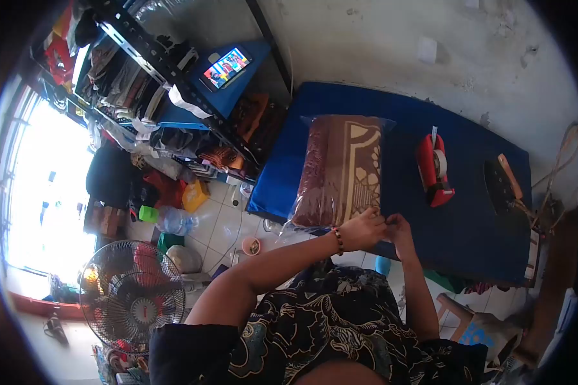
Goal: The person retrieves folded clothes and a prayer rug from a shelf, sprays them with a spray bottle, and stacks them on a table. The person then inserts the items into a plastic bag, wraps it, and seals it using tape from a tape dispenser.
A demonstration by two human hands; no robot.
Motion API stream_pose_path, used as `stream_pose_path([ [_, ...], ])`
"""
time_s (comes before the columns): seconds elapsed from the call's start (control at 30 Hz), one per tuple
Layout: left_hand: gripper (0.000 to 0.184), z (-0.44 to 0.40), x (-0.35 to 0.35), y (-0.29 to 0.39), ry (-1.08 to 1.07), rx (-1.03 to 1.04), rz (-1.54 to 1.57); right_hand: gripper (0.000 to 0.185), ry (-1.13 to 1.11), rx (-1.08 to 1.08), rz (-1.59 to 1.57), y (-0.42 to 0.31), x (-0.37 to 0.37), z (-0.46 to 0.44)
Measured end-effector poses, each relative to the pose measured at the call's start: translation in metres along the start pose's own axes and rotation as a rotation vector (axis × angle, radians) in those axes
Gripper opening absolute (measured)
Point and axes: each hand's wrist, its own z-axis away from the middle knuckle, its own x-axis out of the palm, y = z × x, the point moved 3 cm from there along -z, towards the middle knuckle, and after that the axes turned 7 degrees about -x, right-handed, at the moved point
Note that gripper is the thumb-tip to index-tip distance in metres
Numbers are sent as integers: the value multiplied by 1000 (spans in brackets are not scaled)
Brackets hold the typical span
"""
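A folded brown patterned cloth in a clear plastic bag [340,170] lies on the blue table [459,237]. My left hand [363,230], with a beaded bracelet at the wrist, is at the bag's near right corner, its fingers bent together. Just to its right, close to the bag's edge, my right hand [399,232] has its fingers curled towards the left one. What the fingertips pinch, if anything, is too small to make out. A red tape dispenser [433,170] with a roll of tape stands to the right of the bag.
Scissors or a blade with an orange handle [510,176] lie at the table's right. A phone [227,68] with a lit screen rests on a blue shelf beside stacked clothes. A fan [132,297] stands at the lower left, a wooden stool [459,314] at the lower right.
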Motion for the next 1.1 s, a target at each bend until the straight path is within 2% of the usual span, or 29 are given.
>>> stream_pose_path([
  [0.07, 6, 1, -1, 0, 33, -7, 45, 23, 107, -199, 465, -14, 14, 8],
  [0.17, 6, 2, -19, -2, 77, -4, 90, 23, 92, -648, 589, -26, 24, 29],
  [0.27, 8, 5, -20, -4, 11, -5, 94, 19, -95, -604, 788, -17, 21, 38],
  [0.3, 9, 6, -15, -5, -30, -2, 92, 20, -95, -480, 667, -9, 15, 30],
  [0.37, 11, 8, -7, -12, 145, -20, 63, 23, -78, -226, 421, 13, 3, 6],
  [0.4, 12, 7, -4, -12, 230, -21, 59, 24, -105, -264, 322, 18, 5, -6],
  [0.43, 13, 3, -5, -11, 243, -132, 36, 25, -119, -300, 225, 16, 8, -18],
  [0.5, 13, -1, -18, -10, 259, -343, 9, 25, -132, 58, -102, 14, 7, -31],
  [0.57, 12, -6, -21, -7, 111, -426, 50, 21, -174, -219, 680, -35, 3, -34],
  [0.6, 11, -7, -20, -8, 38, -466, 62, 24, 119, -440, 812, -62, -6, -34],
  [0.63, 12, -7, -19, -7, 62, -450, 55, 27, 409, -664, 938, -83, -16, -34],
  [0.7, 12, -6, -20, -8, 111, -433, 24, 24, 1068, -867, 1228, -107, -62, -38],
  [0.8, 12, -6, -22, -7, 123, -424, 39, 27, 806, -326, 1031, -81, -145, -82],
  [0.9, 12, -8, -22, -8, 145, -415, 34, 28, 577, -76, 816, -83, -148, -90],
  [1.0, 11, -8, -22, -8, 155, -419, 54, 21, 614, -285, -167, -77, -151, -72],
  [1.1, 11, -9, -23, -10, 164, -426, 46, 16, 740, -369, -359, -59, -136, -32],
])
